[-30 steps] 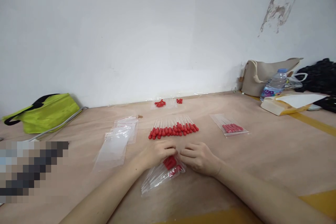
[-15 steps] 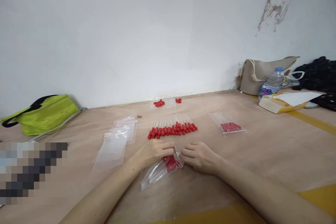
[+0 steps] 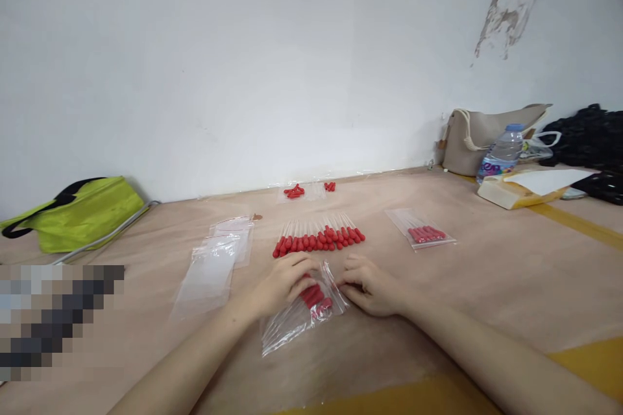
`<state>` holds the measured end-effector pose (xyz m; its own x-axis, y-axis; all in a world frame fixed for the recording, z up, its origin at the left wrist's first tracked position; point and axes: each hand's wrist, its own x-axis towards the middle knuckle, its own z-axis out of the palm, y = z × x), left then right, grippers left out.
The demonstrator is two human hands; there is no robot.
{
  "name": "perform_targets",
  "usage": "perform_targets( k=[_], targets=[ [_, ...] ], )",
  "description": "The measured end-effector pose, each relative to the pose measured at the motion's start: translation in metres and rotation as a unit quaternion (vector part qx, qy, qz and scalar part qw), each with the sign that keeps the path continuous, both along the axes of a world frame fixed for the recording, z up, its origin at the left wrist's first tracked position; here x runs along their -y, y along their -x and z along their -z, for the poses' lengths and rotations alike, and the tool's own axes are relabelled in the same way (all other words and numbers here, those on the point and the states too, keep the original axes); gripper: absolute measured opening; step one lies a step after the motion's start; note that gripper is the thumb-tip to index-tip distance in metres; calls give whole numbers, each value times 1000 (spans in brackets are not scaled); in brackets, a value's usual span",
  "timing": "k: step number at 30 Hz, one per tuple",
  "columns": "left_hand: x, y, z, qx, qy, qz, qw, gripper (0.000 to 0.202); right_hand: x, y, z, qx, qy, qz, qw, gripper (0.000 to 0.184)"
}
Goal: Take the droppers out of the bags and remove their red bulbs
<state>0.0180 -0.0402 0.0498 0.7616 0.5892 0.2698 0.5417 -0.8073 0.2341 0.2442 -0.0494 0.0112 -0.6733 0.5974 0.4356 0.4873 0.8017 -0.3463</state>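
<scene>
A clear zip-lock bag (image 3: pixel 285 335) lies tilted on the table in front of me, with thin pale sticks and red bulb-like tips (image 3: pixel 312 296) inside. My left hand (image 3: pixel 288 282) rests over the bag's far left side, its thumb bent against the red tips. At the sealing edge on the right, my right hand (image 3: pixel 368 286) pinches the bag with curled fingers. Just beyond both hands lies a row of loose red-tipped sticks (image 3: pixel 318 240). A filled bag of red-tipped sticks (image 3: pixel 422 230) lies flat to the right.
Several flat clear bags (image 3: pixel 209 275) overlap on the left. Small red pieces (image 3: pixel 294 191) lie near the wall. A yellow-green bag (image 3: pixel 92 211) stands far left. At the right are a beige bag (image 3: pixel 470 142), a water bottle (image 3: pixel 501 154) and a tissue pack (image 3: pixel 516 191).
My left thumb and fingers have spread apart over the bag. The bag's sealing edge now lies straighter, and more of the red tips show. My right hand stays at that edge.
</scene>
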Motion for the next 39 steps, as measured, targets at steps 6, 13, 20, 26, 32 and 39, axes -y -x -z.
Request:
perform_targets(
  k=[6, 13, 20, 26, 32, 39],
  targets=[
    [49, 34, 0, -3, 149, -70, 986, 57, -1, 12, 3, -65, 99, 69, 991, 18],
    [55, 33, 23, 23, 171, -57, 983, 50, 0, 8, -3, -73, 220, 17, 972, 19],
    [40, 13, 24, 86, 155, -66, 982, 45, 11, 4, -11, -86, 227, 69, 968, 30],
    [38, 16, 30, 86, 155, -86, 980, 49, 10, 11, -5, -116, 190, 97, 970, 29],
    [38, 14, 26, 86, 152, -84, 981, 48, 5, 11, 1, -124, 256, 82, 955, 27],
    [39, 14, 28, 86, 148, -78, 982, 46, 5, 11, 4, -169, 274, 79, 943, 35]
  ],
)
